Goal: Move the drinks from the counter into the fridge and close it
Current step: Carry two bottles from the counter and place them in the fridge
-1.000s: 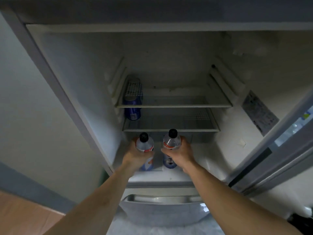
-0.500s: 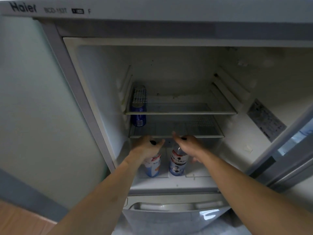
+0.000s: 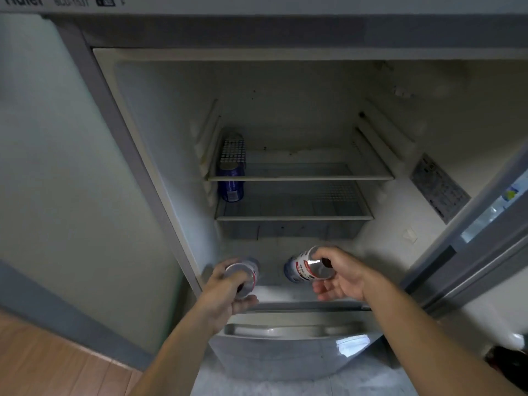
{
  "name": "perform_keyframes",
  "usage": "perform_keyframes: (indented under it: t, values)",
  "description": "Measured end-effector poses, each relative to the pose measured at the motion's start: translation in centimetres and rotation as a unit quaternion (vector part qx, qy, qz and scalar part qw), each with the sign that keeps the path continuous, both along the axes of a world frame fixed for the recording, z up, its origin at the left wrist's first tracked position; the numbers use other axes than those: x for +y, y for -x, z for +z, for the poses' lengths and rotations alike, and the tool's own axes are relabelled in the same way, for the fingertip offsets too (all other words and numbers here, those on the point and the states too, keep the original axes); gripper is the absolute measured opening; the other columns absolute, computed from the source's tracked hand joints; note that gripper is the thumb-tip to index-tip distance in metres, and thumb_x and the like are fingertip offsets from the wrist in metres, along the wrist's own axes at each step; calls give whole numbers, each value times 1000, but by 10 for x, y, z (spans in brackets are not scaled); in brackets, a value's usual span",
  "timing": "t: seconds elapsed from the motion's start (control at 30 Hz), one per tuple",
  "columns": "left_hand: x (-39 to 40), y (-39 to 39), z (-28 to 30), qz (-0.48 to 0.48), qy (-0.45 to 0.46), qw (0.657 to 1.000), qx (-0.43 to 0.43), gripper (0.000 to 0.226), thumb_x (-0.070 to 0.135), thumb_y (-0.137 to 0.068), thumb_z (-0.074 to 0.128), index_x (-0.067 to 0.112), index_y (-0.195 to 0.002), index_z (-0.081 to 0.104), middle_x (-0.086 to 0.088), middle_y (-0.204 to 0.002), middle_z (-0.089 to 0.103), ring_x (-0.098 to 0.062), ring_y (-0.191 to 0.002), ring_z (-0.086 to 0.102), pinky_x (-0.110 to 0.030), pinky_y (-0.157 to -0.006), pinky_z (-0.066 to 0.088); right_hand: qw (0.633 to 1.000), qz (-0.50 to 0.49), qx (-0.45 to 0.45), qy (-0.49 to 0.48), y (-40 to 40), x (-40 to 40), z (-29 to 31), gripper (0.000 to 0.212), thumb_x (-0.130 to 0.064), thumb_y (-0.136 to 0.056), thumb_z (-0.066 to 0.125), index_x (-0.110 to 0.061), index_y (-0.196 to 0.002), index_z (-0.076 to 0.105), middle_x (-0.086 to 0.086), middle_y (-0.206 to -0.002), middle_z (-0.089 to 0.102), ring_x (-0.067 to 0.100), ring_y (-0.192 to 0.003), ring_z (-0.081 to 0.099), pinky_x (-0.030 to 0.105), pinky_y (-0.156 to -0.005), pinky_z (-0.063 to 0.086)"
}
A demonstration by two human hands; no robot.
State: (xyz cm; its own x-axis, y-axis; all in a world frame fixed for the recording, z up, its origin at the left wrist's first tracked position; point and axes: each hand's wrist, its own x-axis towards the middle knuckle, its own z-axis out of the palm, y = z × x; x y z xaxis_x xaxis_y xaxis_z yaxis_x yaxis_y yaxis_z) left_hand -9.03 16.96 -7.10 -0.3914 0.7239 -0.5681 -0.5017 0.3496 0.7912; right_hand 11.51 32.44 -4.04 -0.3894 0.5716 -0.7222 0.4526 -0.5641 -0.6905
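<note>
Behind shelves (image 3: 294, 217), blue can (image 3: 231, 190).

Fridge (image 3: 160, 115) open, door (image 3: 480, 252) swung out to the right. Two shelves inside, upper shelf (image 3: 300, 176) above lower shelf (image 3: 294, 217). Can (image 3: 231, 185) on the lower shelf, far left, against the side wall. Below the shelves, at the front of the compartment floor: left bottle (image 3: 243, 274) in left hand (image 3: 225, 292), right bottle (image 3: 307, 267) in right hand (image 3: 340, 274), side by side, apart, both tilted. Drawer (image 3: 285, 347) beneath, in front.
</note>
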Motion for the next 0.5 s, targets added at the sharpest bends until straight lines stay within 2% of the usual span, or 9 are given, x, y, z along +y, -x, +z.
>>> perform_keyframes:
  t: [0.03,0.1,0.17,0.27,0.3,0.37,0.43,0.5]
  values:
    - [-10,-6,-7,22,-27,998,-46,41,-2,-85,66,24,-115,56,-15,-121,52,-36,-85,64,-40,-67,60,999,-32,37,15,-6,-9,-8,45,-19,-87,59,-11,-130,51,22,-93,60,27,-59,62,39,-59,59]
    - [-24,-18,-18,50,-56,991,-113,58,-11,-81,66,30,-120,55,-19,-124,50,-40,-91,61,-40,-69,60,989,-96,99,47,-13,-28,-28,54,0,-85,54,-28,-131,48,24,-100,61,29,-59,61,40,-58,59]
    - [-29,-31,-23,69,-57,983,-157,73,-17,-77,66,35,-126,51,-23,-122,54,-38,-89,61,-40,-69,60,976,-154,136,72,-16,-47,-47,60,6,-84,52,-35,-127,48,22,-102,62,26,-56,59,35,-52,56]
    - [-33,-48,-26,95,-39,977,-185,88,-11,-66,73,37,-133,42,-23,-113,60,-31,-79,61,-34,-57,59,965,-200,138,99,-11,-72,-65,43,-14,-84,70,-30,-122,55,14,-90,62,18,-49,55,26,-45,47]
    - [-34,-52,-26,97,-29,976,-190,84,-3,-65,76,31,-134,44,-23,-113,60,-29,-77,62,-32,-54,57,967,-198,122,104,-9,-79,-69,40,-26,-82,75,-24,-119,59,12,-86,62,17,-49,54,24,-43,45]
    - [-37,-59,-28,87,0,977,-196,65,20,-73,78,18,-132,50,-22,-109,62,-27,-70,63,-31,-52,55,969,-199,91,116,-5,-87,-77,48,-45,-75,80,-13,-107,65,10,-80,62,16,-50,53,23,-41,43]
    - [-35,-66,-32,86,38,976,-198,54,37,-85,71,7,-127,53,-21,-102,63,-25,-64,63,-31,-52,55,967,-212,72,124,-1,-92,-82,53,-49,-73,81,-8,-103,66,11,-79,63,16,-50,54,23,-40,44]
    - [-32,-70,-36,99,68,977,-178,51,39,-89,67,4,-124,52,-22,-103,63,-24,-63,61,-30,-51,54,968,-218,53,110,1,-96,-83,53,-46,-74,82,-5,-103,66,12,-80,63,17,-50,53,22,-42,45]
